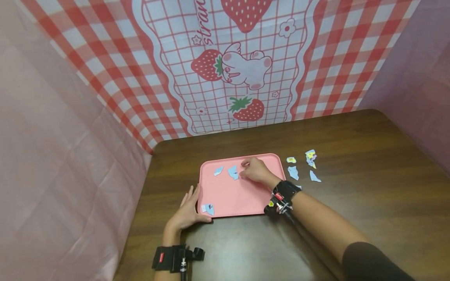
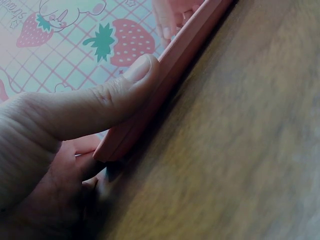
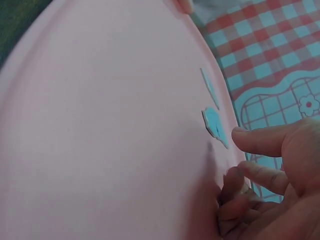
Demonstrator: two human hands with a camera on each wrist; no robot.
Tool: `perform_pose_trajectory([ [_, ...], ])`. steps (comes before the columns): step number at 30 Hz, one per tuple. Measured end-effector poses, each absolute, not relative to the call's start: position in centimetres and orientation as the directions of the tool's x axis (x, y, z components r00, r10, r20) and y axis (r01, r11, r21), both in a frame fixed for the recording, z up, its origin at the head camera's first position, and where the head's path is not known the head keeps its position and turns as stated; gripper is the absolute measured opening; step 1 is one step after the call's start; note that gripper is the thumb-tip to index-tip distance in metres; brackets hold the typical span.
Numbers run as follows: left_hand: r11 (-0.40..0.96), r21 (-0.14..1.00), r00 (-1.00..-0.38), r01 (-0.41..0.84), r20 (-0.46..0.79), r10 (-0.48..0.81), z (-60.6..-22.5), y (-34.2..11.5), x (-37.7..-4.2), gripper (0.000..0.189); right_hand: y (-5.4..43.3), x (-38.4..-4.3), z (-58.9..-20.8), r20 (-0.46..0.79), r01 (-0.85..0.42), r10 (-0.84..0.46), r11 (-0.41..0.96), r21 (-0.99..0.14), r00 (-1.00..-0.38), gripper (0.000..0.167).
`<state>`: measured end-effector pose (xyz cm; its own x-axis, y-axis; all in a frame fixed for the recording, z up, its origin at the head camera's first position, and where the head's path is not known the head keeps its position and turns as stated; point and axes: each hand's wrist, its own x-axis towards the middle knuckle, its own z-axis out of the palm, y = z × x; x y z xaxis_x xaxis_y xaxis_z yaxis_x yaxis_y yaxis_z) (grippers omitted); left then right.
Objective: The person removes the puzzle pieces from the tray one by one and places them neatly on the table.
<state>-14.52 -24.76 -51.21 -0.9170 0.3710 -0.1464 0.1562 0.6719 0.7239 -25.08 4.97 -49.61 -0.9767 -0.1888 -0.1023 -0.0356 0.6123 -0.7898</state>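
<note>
A pink tray (image 1: pixel 235 199) lies on the table. My left hand (image 1: pixel 186 214) rests at its front left corner, fingers fairly straight along the left side and thumb against the front rim. Over the tray's back right part hovers my right hand (image 1: pixel 256 170), fingers loosely bent. Beside its fingertips is a flat, jagged light-blue piece (image 1: pixel 233 172); in the right wrist view thumb and forefinger stand apart from that blue piece (image 3: pixel 214 122). Nothing shows between them. A smaller blue piece (image 1: pixel 218 171) lies to its left. Light-blue fragments (image 1: pixel 209 209) sit in the front left corner.
Right of the tray, several irregular pieces lie on the wooden table (image 1: pixel 369 175): a yellow one (image 1: pixel 291 160), blue ones (image 1: pixel 293 173) and a yellow-blue cluster (image 1: pixel 311 156). Another yellow piece (image 1: pixel 271 203) shows by the right wrist strap. A strawberry-print cloth (image 1: pixel 246 78) hangs behind.
</note>
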Motion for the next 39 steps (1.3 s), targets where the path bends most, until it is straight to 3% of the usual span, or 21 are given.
perform_pose_trajectory([
  [18, 0.677, 0.724, -0.921, 0.134, -0.162, 0.355, -51.4, -24.9, -14.5, 0.135, 2.5, -26.0, -50.2, -0.075, -0.134, -0.22, 0.794, -0.592, -0.973, 0.061],
  [30, 0.679, 0.72, -0.923, 0.143, -0.151, 0.355, -51.5, -24.9, -14.5, 0.134, 2.3, -26.0, -50.1, -0.071, -0.136, -0.214, 0.807, -0.575, -0.974, 0.052],
  [39, 0.686, 0.714, -0.921, 0.139, -0.161, 0.354, -51.6, -24.9, -14.6, 0.135, 1.6, -25.7, -50.2, -0.055, -0.124, -0.195, 0.791, -0.598, -0.979, 0.056],
])
